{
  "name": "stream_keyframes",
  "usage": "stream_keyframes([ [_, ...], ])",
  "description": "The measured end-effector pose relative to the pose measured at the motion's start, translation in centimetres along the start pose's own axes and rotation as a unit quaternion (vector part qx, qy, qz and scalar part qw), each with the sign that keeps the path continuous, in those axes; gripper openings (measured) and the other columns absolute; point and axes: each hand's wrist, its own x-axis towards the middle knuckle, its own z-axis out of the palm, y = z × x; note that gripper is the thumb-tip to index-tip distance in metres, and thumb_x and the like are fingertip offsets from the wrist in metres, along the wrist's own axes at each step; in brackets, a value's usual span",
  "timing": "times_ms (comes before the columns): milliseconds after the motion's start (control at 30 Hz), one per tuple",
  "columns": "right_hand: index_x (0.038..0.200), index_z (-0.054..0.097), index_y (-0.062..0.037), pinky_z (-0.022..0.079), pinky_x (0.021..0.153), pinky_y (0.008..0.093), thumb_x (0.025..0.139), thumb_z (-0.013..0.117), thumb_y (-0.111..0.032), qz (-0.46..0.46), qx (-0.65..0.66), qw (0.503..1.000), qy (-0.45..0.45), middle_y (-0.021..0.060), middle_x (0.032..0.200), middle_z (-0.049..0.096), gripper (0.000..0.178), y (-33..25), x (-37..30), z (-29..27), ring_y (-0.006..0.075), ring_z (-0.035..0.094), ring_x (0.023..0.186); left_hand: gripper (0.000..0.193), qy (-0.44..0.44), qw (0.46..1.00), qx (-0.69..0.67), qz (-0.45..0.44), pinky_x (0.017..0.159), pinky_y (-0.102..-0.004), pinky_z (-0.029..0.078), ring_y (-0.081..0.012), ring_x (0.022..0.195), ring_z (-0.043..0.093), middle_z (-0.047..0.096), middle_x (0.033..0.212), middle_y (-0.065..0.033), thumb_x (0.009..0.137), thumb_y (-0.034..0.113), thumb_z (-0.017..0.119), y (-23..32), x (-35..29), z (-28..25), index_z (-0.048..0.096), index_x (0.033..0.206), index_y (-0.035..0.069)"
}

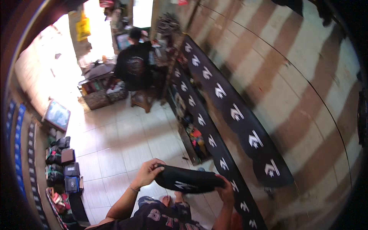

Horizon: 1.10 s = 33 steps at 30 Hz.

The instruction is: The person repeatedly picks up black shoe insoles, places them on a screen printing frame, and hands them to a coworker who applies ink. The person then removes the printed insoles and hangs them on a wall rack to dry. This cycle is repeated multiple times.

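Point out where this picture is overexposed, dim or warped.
Head view: the bright opening at upper left is blown out to white; head view: the seated person's dark shirt shows only faint print; head view: fisheye distortion bows the blue strip near the left rim, and the corners go black; head view: the black printed piece in both hands is dark, but its white mark shows.

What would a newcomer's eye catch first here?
Probably the white-marked black piece, held at its ends by the left hand and right hand at lower centre. Next come the long, white-marked black strips slanting down right of centre, and a person in dark clothing at upper left.
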Motion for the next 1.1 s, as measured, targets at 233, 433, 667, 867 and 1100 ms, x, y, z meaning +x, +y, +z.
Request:
stream_keyframes([
  [233, 0.104, 0.068, -0.0001, 0.049, 0.069, 0.0240, 0.084, 0.071, -0.007, -0.005, -0.106, 0.989, 0.105, 0.0027, 0.089, 0.069, 0.021, 1.2, -5.0, -1.1, 0.0090, 0.061, 0.080, 0.015, -0.091, 0.992, 0.086, -0.019, 0.071, -0.0240, 0.050, -0.0095, 0.076, 0.060, 0.065, 0.083, -0.0041, 0.090, 0.000, 0.058, -3.4, 2.9, 1.7, 0.059, 0.105, -0.002],
  [433, 0.102, 0.069, -0.0008, 0.049, 0.067, 0.0283, 0.086, 0.069, -0.017, -0.019, -0.425, 0.891, 0.157, 0.0109, 0.084, 0.072, 0.023, -11.4, -12.4, -3.9, 0.0097, 0.061, 0.071, 0.011, -0.170, 0.983, 0.020, -0.061, 0.072, -0.0292, 0.054, -0.0181, 0.079, 0.066, 0.067, 0.087, -0.0115, 0.093, 0.003, 0.054, -8.1, 4.1, 5.6, 0.057, 0.102, -0.004],
  [667, 0.102, 0.069, 0.0014, 0.050, 0.064, 0.0280, 0.088, 0.069, -0.020, -0.110, -0.488, 0.762, 0.411, 0.0110, 0.083, 0.071, 0.026, -24.6, -23.5, -7.4, 0.0107, 0.062, 0.070, 0.021, -0.233, 0.920, 0.309, 0.066, 0.066, -0.0353, 0.054, -0.0274, 0.079, 0.070, 0.069, 0.087, -0.0184, 0.090, 0.013, 0.061, -11.4, 1.8, 10.3, 0.058, 0.104, -0.001],
  [867, 0.110, 0.068, -0.0026, 0.045, 0.065, 0.0207, 0.085, 0.072, -0.012, -0.179, -0.401, 0.735, 0.517, -0.0009, 0.086, 0.067, 0.028, -27.0, -27.8, -16.0, 0.0055, 0.056, 0.072, 0.016, -0.279, 0.871, 0.372, 0.155, 0.068, -0.0384, 0.054, -0.0306, 0.082, 0.070, 0.069, 0.088, -0.0185, 0.089, 0.012, 0.060, -10.7, 1.3, 16.5, 0.062, 0.101, 0.001],
  [1100, 0.134, 0.053, -0.0074, 0.041, 0.081, 0.0231, 0.081, 0.075, -0.014, -0.226, -0.166, 0.789, 0.546, 0.0032, 0.113, 0.060, 0.058, -17.8, -25.9, -29.8, 0.0101, 0.053, 0.092, 0.018, -0.234, 0.898, 0.357, 0.109, 0.067, -0.0376, 0.054, -0.0283, 0.079, 0.070, 0.070, 0.085, -0.0169, 0.090, 0.011, 0.059, -7.7, 0.6, 23.8, 0.062, 0.106, 0.002],
])
